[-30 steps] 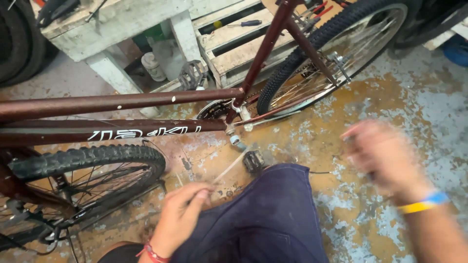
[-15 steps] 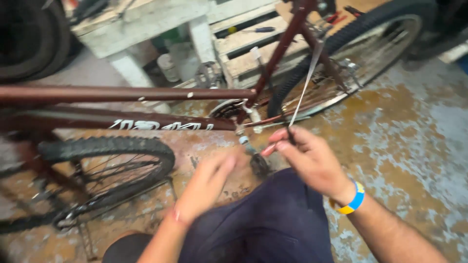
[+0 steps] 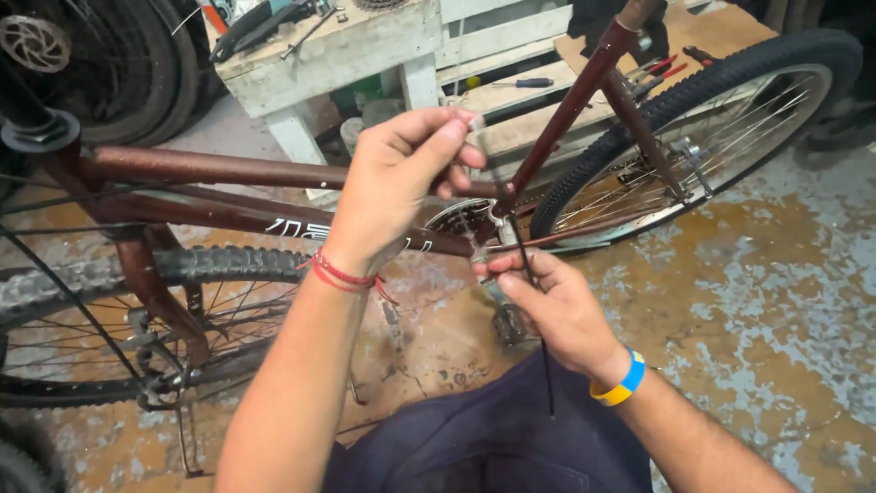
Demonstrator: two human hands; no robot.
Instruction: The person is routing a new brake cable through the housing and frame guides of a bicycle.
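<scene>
The left hand [image 3: 401, 178] is raised at centre frame, thumb and forefinger pressed together on the upper end of a thin black cable [image 3: 527, 265]. The right hand [image 3: 557, 306] sits lower, right of centre, thumb and forefinger pinching the same cable partway down; its other fingers are curled under.

**Location and orientation.** The cable runs between the two hands in front of the maroon bicycle frame [image 3: 228, 169], near the crank area [image 3: 461, 219]. Its long axis is close to vertical, leaning slightly: the top end points toward the upper centre of the frame, and the free tail hangs past the right hand toward the lower centre, ending over the dark trouser leg [image 3: 493, 438]. Whether the upper end carries a fitting cannot be determined; the fingertips cover it.

**Hazards (assessment).**
- The cable is thin and held only by fingertip pinches. A loss of pressure at either hand would likely let it slide or drop onto the stained concrete floor [image 3: 757, 292].
- Sharp bending between the two pinch points could kink it.
- The loose tail could snag on the pedal [image 3: 509, 321] just below the right hand, or on the chainring teeth just behind the cable.
- The rear wheel [image 3: 703, 128] at upper right and the front wheel [image 3: 137, 274] at left both stand near; spokes could catch a swinging end.
</scene>
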